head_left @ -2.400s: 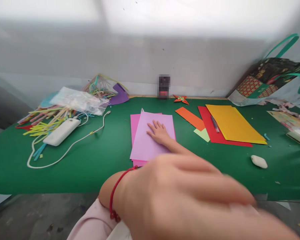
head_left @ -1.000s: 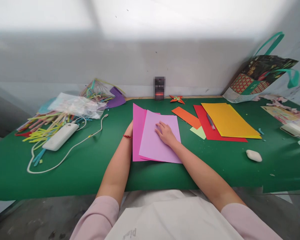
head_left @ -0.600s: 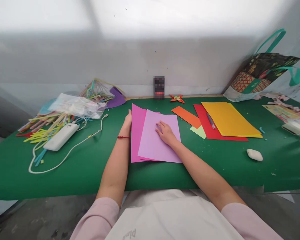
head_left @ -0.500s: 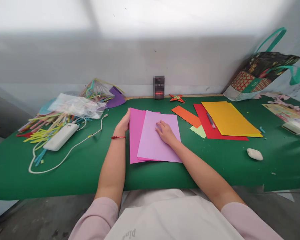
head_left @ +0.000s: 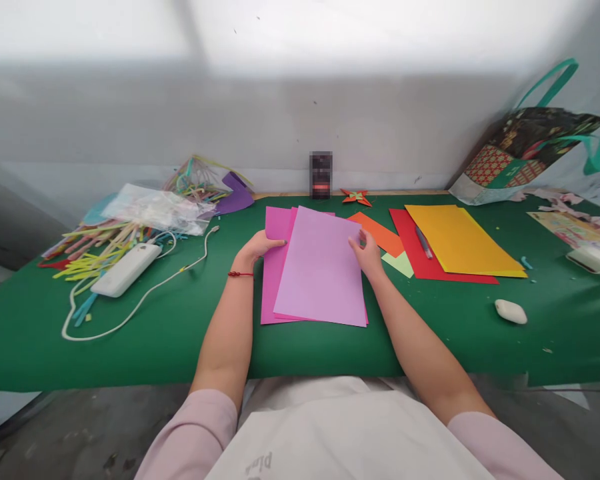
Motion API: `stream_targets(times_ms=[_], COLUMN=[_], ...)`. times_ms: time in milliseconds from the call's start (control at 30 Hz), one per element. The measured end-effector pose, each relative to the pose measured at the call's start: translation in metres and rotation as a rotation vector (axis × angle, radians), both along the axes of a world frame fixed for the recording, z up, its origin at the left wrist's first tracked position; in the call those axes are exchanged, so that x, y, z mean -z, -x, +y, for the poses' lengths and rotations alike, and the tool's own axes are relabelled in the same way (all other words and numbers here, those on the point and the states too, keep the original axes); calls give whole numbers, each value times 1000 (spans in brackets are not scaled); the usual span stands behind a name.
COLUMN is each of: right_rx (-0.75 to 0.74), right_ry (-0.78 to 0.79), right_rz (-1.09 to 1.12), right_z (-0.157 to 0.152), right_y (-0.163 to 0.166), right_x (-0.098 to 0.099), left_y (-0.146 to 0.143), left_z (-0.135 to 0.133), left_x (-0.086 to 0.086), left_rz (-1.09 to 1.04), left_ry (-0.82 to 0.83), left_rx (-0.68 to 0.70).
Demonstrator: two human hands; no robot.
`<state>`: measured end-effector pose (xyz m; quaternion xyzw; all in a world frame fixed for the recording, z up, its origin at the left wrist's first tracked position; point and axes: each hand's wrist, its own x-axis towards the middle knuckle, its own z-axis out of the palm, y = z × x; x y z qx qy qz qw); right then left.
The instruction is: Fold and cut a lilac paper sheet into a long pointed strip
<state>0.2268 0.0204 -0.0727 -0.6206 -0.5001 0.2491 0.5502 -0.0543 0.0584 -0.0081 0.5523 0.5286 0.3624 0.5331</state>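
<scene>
A lilac sheet of paper (head_left: 323,273) lies on top of magenta sheets (head_left: 275,287) in front of me, the layers fanned and out of line. My left hand (head_left: 261,247) grips the left edge of the magenta paper, thumb on top and fingers hidden underneath. At the lilac sheet's right edge, near its upper corner, my right hand (head_left: 367,253) holds the paper between thumb and fingers. The far edges of the sheets look slightly raised off the green table.
Right of the sheets lie orange paper (head_left: 377,233), a pale green piece (head_left: 399,264), red paper (head_left: 430,269), yellow sheets (head_left: 463,240), a pen (head_left: 423,242) and a white case (head_left: 511,311). Leftward are a white power bank (head_left: 126,270), its cable (head_left: 150,293) and paper strips (head_left: 83,267). A bag (head_left: 520,153) stands back right.
My right hand has moved from lying on the lilac sheet to its right edge. My left thumb has come over onto the magenta paper, and the sheets' far edges have risen.
</scene>
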Motion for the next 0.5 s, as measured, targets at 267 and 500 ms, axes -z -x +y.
stream_targets(times_ms=[267, 500], right_rx=[124, -181], right_ry=[115, 148], right_rz=[313, 548], right_z=[2, -7], right_y=[-18, -11], right_x=[1, -8], left_y=[0, -12], left_z=[5, 7], left_x=[6, 13], left_rz=[-91, -179], left_ry=[-63, -97], left_rx=[-42, -93])
